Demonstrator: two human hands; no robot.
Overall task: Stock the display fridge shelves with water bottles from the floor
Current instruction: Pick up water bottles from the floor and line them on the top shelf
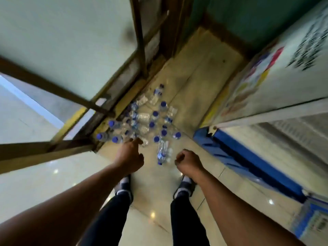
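Note:
Several clear water bottles with blue caps (142, 119) stand and lie in a cluster on the tiled floor ahead of my feet. One bottle (162, 152) lies on its side between my hands. My left hand (130, 155) reaches down toward the near edge of the cluster, fingers extended, holding nothing. My right hand (187, 159) hangs to the right of the lying bottle with its fingers curled, and nothing shows in it. The display fridge (266, 125) with a blue base stands at the right. The picture is blurred by motion.
A wooden-framed glass door and partition (110, 96) border the bottles on the left. A white cabinet with coloured stickers (257, 77) stands behind the fridge at the right. My two feet (184, 185) stand on the glossy tiles just behind my hands.

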